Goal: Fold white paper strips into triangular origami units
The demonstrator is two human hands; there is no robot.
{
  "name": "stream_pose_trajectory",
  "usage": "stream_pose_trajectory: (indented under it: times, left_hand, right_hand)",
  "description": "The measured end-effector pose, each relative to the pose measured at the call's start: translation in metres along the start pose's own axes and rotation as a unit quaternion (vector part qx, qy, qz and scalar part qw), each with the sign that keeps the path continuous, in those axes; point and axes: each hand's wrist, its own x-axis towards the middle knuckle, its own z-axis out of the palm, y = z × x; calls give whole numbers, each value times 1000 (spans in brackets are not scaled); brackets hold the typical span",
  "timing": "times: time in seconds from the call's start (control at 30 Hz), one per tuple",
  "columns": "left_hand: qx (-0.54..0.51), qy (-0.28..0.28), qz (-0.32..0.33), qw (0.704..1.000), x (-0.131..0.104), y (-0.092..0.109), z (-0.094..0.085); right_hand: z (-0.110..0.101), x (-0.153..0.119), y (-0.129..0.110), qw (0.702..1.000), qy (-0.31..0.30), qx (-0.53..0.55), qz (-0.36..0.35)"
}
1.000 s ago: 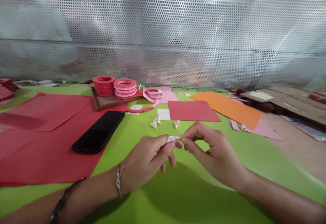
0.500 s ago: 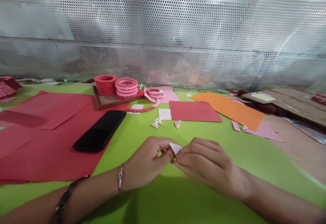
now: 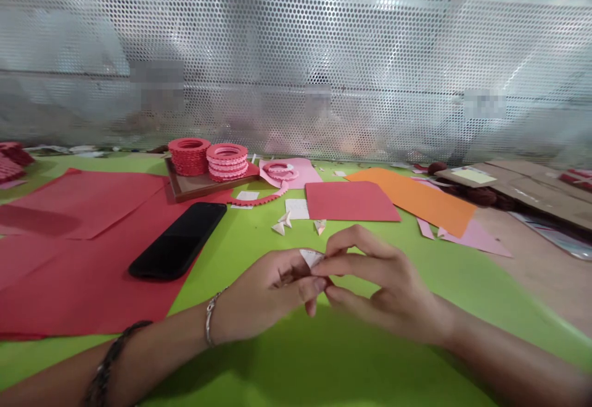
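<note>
A small folded white paper piece (image 3: 310, 258) is held between my two hands above the green tabletop (image 3: 296, 357). My left hand (image 3: 272, 296) is closed round its lower part, thumb at the front. From the right, the fingers of my right hand (image 3: 383, 283) pinch at its edge, covering part of it. Just beyond my hands lie several small folded paper triangles (image 3: 280, 227), with one more folded triangle (image 3: 319, 226) to their right.
Red paper sheets (image 3: 92, 283) and a black phone (image 3: 178, 240) lie at left. Behind stand stacked scalloped rings (image 3: 227, 161) on a brown tray (image 3: 180, 192). A red card (image 3: 354, 201), orange sheet (image 3: 420, 200) and cardboard (image 3: 531, 188) lie right. A perforated metal panel (image 3: 277, 55) closes the back.
My right fingers have lifted and spread from a tight grip, now pinching the paper from above. My left thumb has moved forward over the paper, which has tilted and shifted slightly left.
</note>
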Motion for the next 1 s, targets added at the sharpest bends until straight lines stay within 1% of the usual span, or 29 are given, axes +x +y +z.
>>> stream_pose_trajectory:
  times: [0.07,0.17,0.27,0.33,0.4,0.47,0.53,0.6,0.63,0.67,0.7,0.8,0.87,0.93,1.0]
  left_hand:
    - [22,-6,9,1000,1,0,-1]
    - [120,-5,27,992,1,-1,-1]
    - [206,2,30,978,1,-2,-1]
    - [246,22,34,968,2,-3,-3]
    - [288,50,60,954,2,-3,-5]
    - [346,67,107,930,2,-3,-8]
    - [420,71,144,893,2,-3,-10]
    - [484,70,160,857,1,-3,-11]
    - [502,63,161,848,0,-4,-10]
    - [506,52,160,846,0,-3,-10]
    - [496,38,156,853,0,-3,-9]
    - [412,-9,124,903,1,-4,-10]
    - [369,-29,101,923,2,-4,-13]
    - [370,-39,103,923,2,-5,-15]
    - [389,-45,128,911,2,-6,-17]
  right_hand:
    - [2,0,0,997,6,55,53]
    - [5,-1,0,989,26,84,116]
    - [7,0,0,988,24,75,135]
    - [7,0,-1,985,25,80,150]
    - [7,1,-2,980,29,95,171]
    - [8,1,-2,974,27,122,191]
    - [10,0,0,970,9,138,198]
    - [11,-2,2,977,-17,115,181]
    - [12,-3,3,981,-29,96,166]
    - [13,-5,3,985,-38,79,152]
    - [13,-6,3,986,-43,72,144]
    - [14,-10,2,979,-48,111,163]
    - [15,-11,1,973,-49,137,177]
    - [15,-12,0,971,-51,151,178]
    - [15,-12,0,969,-53,163,177]
